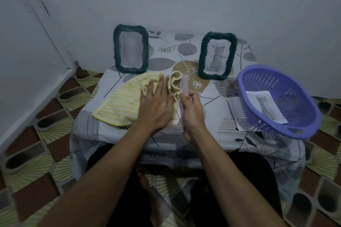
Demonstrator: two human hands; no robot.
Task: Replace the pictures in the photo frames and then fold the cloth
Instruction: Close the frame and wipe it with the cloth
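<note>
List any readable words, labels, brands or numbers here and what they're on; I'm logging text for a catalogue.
None readable.
Left frame: its picture is blurred.
Right frame: cat picture with blue marks, no legible writing.
Basket: cat print, no text.
Cloth: stripes only.

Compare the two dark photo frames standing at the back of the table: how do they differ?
The left frame stands nearer the wall corner, and its picture is only a blur; the right frame shows a grey cat. The left frame looks taller and fairly upright, while the right frame tilts sideways and stands closer to the purple basket. Both have dark, twisted rope-like borders and stand in portrait format on the leaf-patterned tablecloth.
</note>
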